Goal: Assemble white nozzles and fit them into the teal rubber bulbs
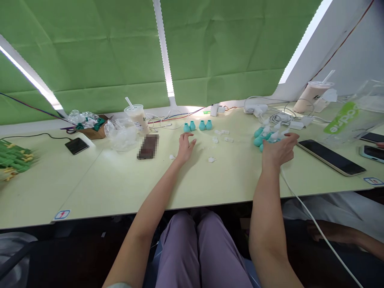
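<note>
My left hand [186, 149] lies on the table with its fingers loosely apart, holding nothing. Just beyond it stand several small teal bulbs [202, 125] with open necks. Small clear-white pieces [229, 140] lie to its right, and a white scrap [211, 159] sits nearer to me. Over on the right, my right hand [279, 151] curves round the near side of a cluster of teal bulbs [258, 141] with whitish pointed tips [276, 127]. Its thumb is on the left of the cluster and its fingers are on the right, partly hiding it.
A blurred phone-like object [148, 147], a plastic bag [121, 136] and a drink cup [137, 118] are at left. A large phone [331, 157], tangled white cables [279, 116] and another cup [312, 96] are at right. A person's arm [345, 234] shows below the table edge.
</note>
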The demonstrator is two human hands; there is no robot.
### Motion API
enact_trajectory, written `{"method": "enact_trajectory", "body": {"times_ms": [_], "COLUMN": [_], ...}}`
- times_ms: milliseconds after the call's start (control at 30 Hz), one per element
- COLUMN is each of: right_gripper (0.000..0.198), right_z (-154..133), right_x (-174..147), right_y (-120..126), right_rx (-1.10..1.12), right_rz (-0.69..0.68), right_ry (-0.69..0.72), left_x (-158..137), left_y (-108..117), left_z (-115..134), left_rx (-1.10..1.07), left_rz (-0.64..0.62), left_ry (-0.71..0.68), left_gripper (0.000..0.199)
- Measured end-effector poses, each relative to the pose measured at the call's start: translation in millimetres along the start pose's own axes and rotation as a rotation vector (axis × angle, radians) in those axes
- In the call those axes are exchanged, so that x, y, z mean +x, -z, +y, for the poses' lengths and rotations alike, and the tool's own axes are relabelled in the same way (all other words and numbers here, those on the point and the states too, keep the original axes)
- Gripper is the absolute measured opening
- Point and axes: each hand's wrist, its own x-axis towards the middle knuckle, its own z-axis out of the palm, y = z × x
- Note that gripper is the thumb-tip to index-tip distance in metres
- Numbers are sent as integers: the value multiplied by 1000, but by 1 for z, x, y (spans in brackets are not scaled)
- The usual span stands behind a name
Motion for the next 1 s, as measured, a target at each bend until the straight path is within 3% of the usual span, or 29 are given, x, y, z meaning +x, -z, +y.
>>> {"method": "enact_trajectory", "body": {"times_ms": [67,133,267,367,533,667,867,1000], "right_gripper": [45,32,19,16,17,20,14,13], "right_z": [-12,-27,-53,-61,-74,-89,-84,-79], "right_x": [-5,-18,-60,-83,-76,-62,-67,-69], "right_y": [-1,-7,-26,-39,-53,-66,-83,-85], "right_rx": [96,204,364,308,258,181,175,217], "right_rz": [48,-52,-656,-879,-879,-989,-933,-984], "right_ry": [128,311,705,859,810,906,920,949], "left_x": [2,4,7,8,4,0,-1,2], "left_y": [1,4,13,18,12,4,2,1], "left_z": [-3,-6,-14,-18,-22,-23,-20,-21], "left_rx": [20,55,195,328,506,578,616,672], "left_rz": [17,39,44,-33,-146,-232,-240,-210], "left_ry": [6,11,51,64,-34,-170,-238,-275], "left_gripper": [27,25,24,22,31,44,28,25]}}
